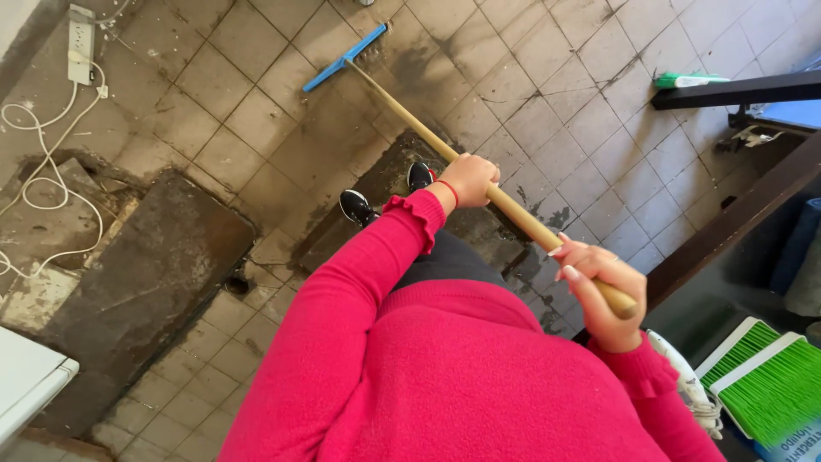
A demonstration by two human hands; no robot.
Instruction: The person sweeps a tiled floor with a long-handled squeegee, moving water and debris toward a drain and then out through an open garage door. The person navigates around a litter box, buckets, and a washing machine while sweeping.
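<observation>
Both my hands grip the wooden handle (410, 120) of a floor squeegee. My left hand (469, 178) is wrapped around the shaft partway down, a red band at its wrist. My right hand (600, 291) closes on the top end of the handle, close to my body. The blue squeegee head (344, 58) rests on the wet, dirty tiled floor (547, 111) ahead of me. My black shoes (357, 206) show below the handle, and my red sweater fills the lower part of the view.
A dark slab (145, 282) lies on the floor at left, with a small drain hole beside it. A power strip (80, 43) and white cable (43, 197) lie at far left. Green broom heads (770, 385) stand at lower right beside a dark wooden frame (735, 218).
</observation>
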